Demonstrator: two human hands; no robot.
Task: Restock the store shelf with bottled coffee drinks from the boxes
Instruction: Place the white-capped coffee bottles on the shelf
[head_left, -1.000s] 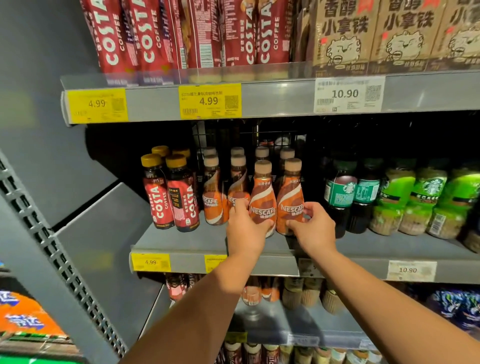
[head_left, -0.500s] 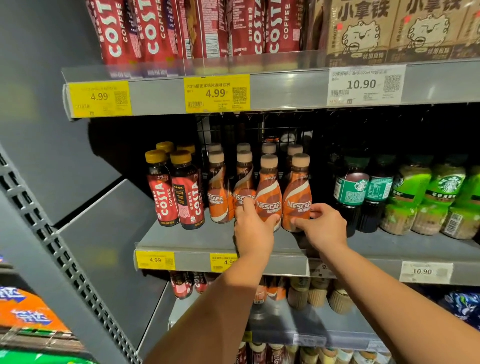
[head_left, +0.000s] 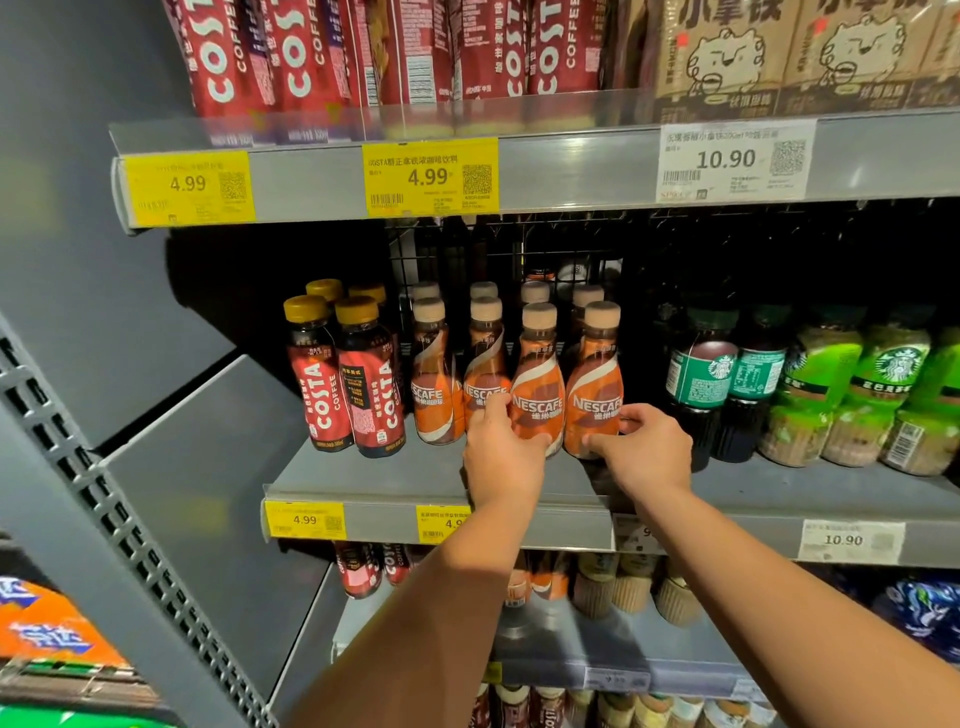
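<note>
Coffee bottles (head_left: 435, 400) in orange wrap stood in four files on the middle shelf (head_left: 363, 475), with red-labelled bottles (head_left: 343, 384) just beside them on one side and dark green-labelled bottles (head_left: 701, 374) on the other. The two front bottles nearest the dark ones were each in a hand, upright and seemingly resting on the shelf.

The likeliest trouble, as I judged it, was tipping. Both grips sat low on tall, narrow bottles, so a push backward or sideways could rock a top into the file behind or into the neighbouring front bottle. Fingers of the right hand (head_left: 649, 452) lay close to the dark bottles and could knock one while letting go.

The left hand (head_left: 501, 457) had its grip closed round the base of the third bottle (head_left: 537, 384), thumb in front, fingers wrapped round its left side. The right hand gripped the fourth bottle (head_left: 595, 374) likewise, thumb low on the front, fingers curled round the outer side. Both forearms reached up and forward from below, wrists fairly straight, palms facing each other.
</note>
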